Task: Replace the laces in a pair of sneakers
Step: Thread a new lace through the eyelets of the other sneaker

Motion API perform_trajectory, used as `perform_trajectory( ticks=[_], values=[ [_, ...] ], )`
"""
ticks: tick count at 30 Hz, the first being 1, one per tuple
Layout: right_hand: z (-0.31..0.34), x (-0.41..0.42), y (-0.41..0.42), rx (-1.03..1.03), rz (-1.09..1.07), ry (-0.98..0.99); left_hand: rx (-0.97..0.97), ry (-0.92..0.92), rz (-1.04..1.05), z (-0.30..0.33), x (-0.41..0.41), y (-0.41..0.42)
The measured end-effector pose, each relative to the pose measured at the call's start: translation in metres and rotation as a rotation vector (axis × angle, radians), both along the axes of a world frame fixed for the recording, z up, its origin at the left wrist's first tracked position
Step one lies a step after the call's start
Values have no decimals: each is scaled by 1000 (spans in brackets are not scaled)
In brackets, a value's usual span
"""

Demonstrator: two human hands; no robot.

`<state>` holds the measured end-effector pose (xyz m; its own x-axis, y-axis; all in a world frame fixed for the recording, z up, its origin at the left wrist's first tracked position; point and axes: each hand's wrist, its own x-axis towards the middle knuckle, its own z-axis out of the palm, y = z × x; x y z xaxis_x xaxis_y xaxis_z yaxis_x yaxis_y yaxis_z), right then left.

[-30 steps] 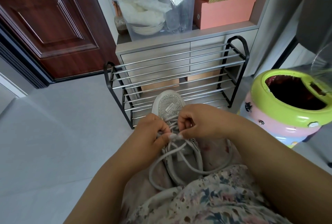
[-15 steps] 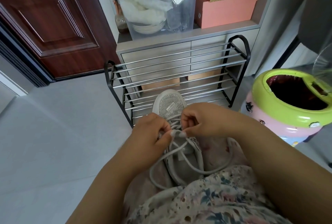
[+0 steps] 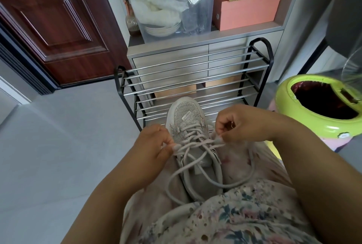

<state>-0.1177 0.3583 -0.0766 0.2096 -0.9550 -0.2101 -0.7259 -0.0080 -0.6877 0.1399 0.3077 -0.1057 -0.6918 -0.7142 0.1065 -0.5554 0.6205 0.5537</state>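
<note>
A pale grey sneaker (image 3: 185, 115) with a glittery mesh toe lies on my lap, toe pointing away from me. Its grey lace (image 3: 197, 175) crosses the upper eyelets, and long slack loops trail down over the tongue toward my floral dress. My left hand (image 3: 151, 145) pinches a strand of the lace at the shoe's left side. My right hand (image 3: 238, 123) pinches the other strand at the right side. The two hands sit apart, one on each side of the shoe. A second sneaker is not in view.
A black-framed metal shoe rack (image 3: 195, 79) stands just beyond the sneaker's toe, against a grey cabinet holding a clear storage bin (image 3: 172, 10) and orange boxes (image 3: 248, 3). A green-rimmed bin (image 3: 305, 118) sits at the right. Grey floor (image 3: 58, 155) spreads to the left, below a brown door (image 3: 54, 24).
My hands were close together over the middle of the laces. They have moved apart to either side, each drawing a strand outward, and more of the toe shows.
</note>
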Motion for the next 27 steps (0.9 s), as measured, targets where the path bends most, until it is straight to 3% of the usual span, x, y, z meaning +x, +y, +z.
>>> perform_trajectory(
  ticks=[11, 16, 20, 24, 27],
  values=[
    [-7, 32, -9, -137, 30, 53, -86, -29, 7, 2, -23, 5],
    [-2, -2, 1, -99, -47, -81, 70, 80, -54, 7, 15, -2],
    [-7, 4, 0, -32, -40, -37, 204, 82, -1, 3, 4, 5],
    [-5, 26, -1, -82, -27, 21, 70, 6, 51, 6, -18, 6],
    [-6, 39, -5, -124, 15, 122, -54, -51, -21, 6, -26, 5]
  ],
)
